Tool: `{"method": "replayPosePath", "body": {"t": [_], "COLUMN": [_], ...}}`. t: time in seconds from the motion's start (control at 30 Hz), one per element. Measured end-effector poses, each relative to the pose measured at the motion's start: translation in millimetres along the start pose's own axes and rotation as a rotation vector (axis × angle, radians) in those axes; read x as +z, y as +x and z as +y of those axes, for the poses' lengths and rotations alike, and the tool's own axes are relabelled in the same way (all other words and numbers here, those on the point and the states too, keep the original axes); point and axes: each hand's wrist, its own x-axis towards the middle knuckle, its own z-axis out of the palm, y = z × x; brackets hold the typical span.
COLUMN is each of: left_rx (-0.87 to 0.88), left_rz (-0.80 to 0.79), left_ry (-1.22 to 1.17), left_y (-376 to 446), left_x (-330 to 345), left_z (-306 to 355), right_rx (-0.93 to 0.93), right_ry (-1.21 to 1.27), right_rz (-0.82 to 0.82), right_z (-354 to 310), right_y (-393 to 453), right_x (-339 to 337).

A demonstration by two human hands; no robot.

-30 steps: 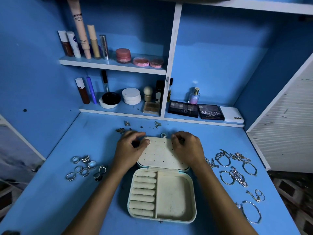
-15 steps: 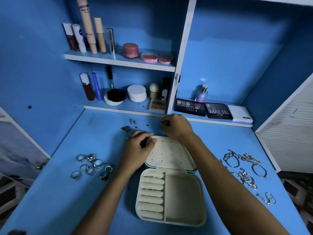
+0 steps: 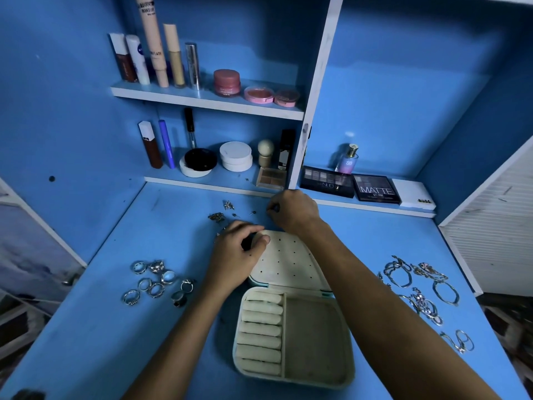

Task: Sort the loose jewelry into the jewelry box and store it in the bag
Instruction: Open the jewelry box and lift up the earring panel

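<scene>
Head view looks down on a cream, rounded-rectangle jewelry box [image 3: 294, 336] lying open on the blue desk [image 3: 86, 327], its perforated lid panel [image 3: 285, 261] flat behind the ring rolls. The left hand [image 3: 236, 255] grips the lid's far-left corner, thumb curled over the edge. The right hand [image 3: 294, 213] reaches past the lid with fingers curled near the small silver earrings [image 3: 227, 212] (whether it pinches one, I cannot tell). Silver rings [image 3: 155, 281] lie left of the box, silver bracelets [image 3: 418, 287] right. Sorting looks barely begun; next likely calls for seating an earring post into a lid hole. No bag is visible.
</scene>
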Motion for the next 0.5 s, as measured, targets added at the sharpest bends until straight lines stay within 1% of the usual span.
{"method": "replayPosePath", "body": {"t": [0.23, 0.4, 0.5], "left_rx": [-0.012, -0.045, -0.082], "left_rz": [-0.010, -0.027, -0.049], "left_ry": [-0.010, -0.057, -0.109], "left_y": [0, -1, -2], "left_x": [-1, -4, -7], "left_z": [1, 5, 9], "right_rx": [0.010, 0.051, 0.044], "right_ry": [0.032, 0.173, 0.303], "right_rz": [0.001, 0.017, 0.083], "right_z": [0, 11, 21], "right_y": [-4, -12, -17], "right_x": [-3, -14, -23]}}
